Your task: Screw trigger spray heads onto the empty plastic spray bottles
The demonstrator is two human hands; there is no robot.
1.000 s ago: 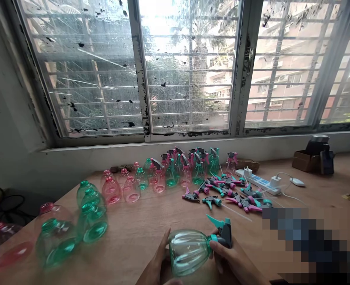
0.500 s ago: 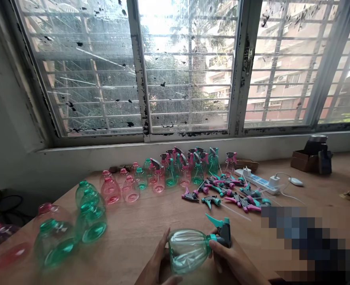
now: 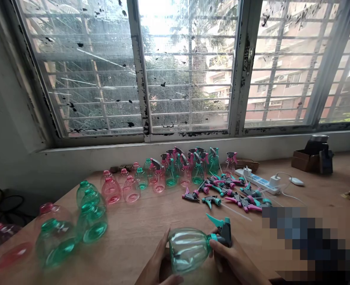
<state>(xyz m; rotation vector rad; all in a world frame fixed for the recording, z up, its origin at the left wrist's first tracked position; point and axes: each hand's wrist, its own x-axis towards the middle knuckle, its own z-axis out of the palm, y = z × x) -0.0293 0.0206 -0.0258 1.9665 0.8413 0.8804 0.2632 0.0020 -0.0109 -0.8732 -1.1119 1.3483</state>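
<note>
My left hand (image 3: 156, 263) cups the body of a clear green plastic spray bottle (image 3: 187, 250), which lies on its side just above the wooden table. My right hand (image 3: 233, 263) grips the neck end, at the teal collar and grey-and-teal trigger spray head (image 3: 224, 232). The head sits on the bottle's neck, with its teal trigger pointing up and left. Part of the spray head is hidden behind my right fingers.
Empty green and pink bottles (image 3: 92, 221) stand and lie to the left. Bottles with spray heads (image 3: 183, 170) stand in a cluster at the back. Loose spray heads (image 3: 222, 194) lie beside a white power strip (image 3: 253, 181). A pixelated patch (image 3: 305, 241) covers the table's right.
The green bottle has turned slightly about its long axis between my hands. My hands otherwise hold about the same place, and the view has shifted slightly.
</note>
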